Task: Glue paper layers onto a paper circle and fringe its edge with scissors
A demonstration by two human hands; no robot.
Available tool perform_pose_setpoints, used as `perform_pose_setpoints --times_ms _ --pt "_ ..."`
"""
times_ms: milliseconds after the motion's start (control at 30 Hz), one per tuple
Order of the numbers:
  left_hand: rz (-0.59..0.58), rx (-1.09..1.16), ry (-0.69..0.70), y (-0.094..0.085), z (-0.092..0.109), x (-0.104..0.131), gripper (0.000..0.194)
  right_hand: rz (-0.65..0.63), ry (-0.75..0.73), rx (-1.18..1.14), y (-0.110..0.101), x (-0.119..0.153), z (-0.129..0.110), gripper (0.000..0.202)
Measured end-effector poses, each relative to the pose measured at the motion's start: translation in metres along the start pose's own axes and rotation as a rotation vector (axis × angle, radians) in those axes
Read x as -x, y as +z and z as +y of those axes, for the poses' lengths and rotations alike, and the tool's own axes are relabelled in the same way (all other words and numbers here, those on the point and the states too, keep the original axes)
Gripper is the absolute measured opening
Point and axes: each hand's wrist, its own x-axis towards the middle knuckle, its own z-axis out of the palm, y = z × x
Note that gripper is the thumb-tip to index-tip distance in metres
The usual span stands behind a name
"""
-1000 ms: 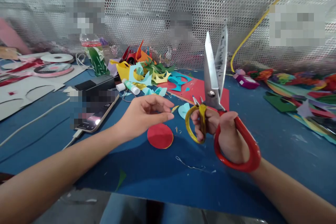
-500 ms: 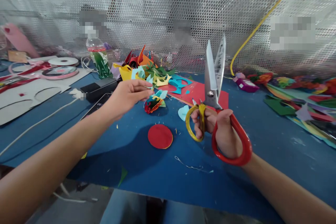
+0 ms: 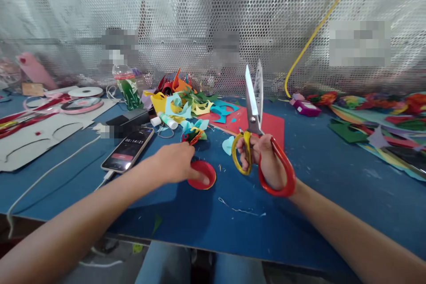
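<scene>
On the blue tabletop lies a red paper circle with a thin yellowish edge. My left hand is down at its left side, thumb pressed on its face and fingers bent at its edge, partly hidden. Large scissors with one yellow and one red handle loop are in my right hand, fingers through the loops. Their blades point up, slightly apart, with nothing between them. Just behind the circle sits a small bundle of multicoloured cut pieces. A light blue scrap lies near the scissors.
Coloured offcuts and a red sheet lie at the back. A phone with a cable, glue sticks and a green-labelled bottle stand left. Layered coloured sheets lie right. Perforated silver sheeting rises behind.
My left hand has come down from above the multicoloured bundle onto the red circle. The scissors are lower and their blades closer together. The phone screen and glue sticks now show.
</scene>
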Motion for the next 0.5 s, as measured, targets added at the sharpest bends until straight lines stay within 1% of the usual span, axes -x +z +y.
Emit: perform_pose_setpoints --times_ms 67,133,233,300,367,400,500 --pt "-0.037 0.023 0.012 0.008 0.002 0.005 0.058 -0.013 -0.004 -0.005 0.001 -0.001 0.001 0.073" --pt "-0.056 0.108 0.035 0.012 -0.001 0.005 0.059 -0.032 -0.011 -0.011 0.001 -0.001 0.002 0.072" --pt "-0.105 0.319 0.087 0.014 -0.008 0.0 0.055 -0.054 -0.015 -0.01 0.002 0.001 0.003 0.071" --pt "-0.121 0.461 0.14 0.014 -0.01 -0.002 0.052 -0.068 -0.01 0.002 0.003 0.004 0.002 0.072" --pt "-0.072 0.65 0.195 0.013 -0.007 -0.002 0.05 -0.079 -0.008 0.017 0.005 0.006 0.0 0.073" --pt "-0.018 0.775 0.209 0.013 -0.004 -0.001 0.047 -0.088 -0.007 0.028 0.006 0.008 -0.001 0.073" --pt "0.176 1.195 0.209 0.008 0.002 0.004 0.029 -0.111 -0.02 0.069 0.011 0.011 -0.001 0.074"
